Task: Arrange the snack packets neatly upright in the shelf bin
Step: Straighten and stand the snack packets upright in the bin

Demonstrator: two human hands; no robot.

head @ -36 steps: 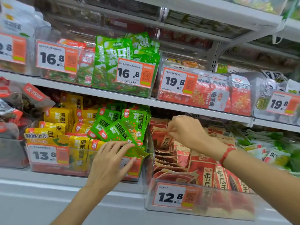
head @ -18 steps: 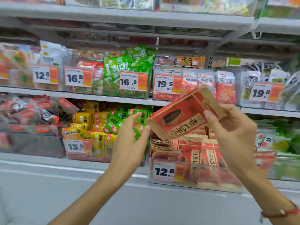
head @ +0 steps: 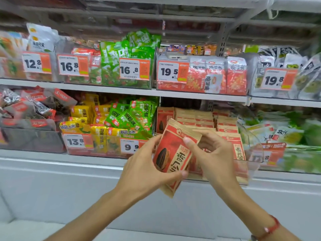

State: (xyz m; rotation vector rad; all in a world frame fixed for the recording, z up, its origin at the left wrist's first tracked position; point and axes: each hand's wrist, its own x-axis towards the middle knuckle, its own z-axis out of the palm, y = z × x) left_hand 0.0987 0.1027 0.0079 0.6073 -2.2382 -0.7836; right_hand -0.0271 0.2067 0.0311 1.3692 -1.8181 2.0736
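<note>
A red and tan sunflower-seed packet (head: 171, 153) is held tilted in front of the clear shelf bin (head: 250, 152). My left hand (head: 144, 171) grips its lower left edge, thumb across the bottom. My right hand (head: 213, 159) pinches its upper right side with the thumb on the front. Behind them, several matching packets (head: 225, 129) stand in rows inside the bin, with one upright at the back left (head: 164, 119). The bin's front and price tag are hidden by my hands.
To the left stands a bin of yellow and green packets (head: 111, 122) with 13.8 and 9.9 tags. The shelf above (head: 199, 96) carries bins priced 16.8, 19.5 and 19.8. Green and white packets (head: 286, 134) fill the bin at right.
The packet came down from above the bin to in front of it and turned nearly upright. My left hand now grips its lower edge; before it only touched the left corner.
</note>
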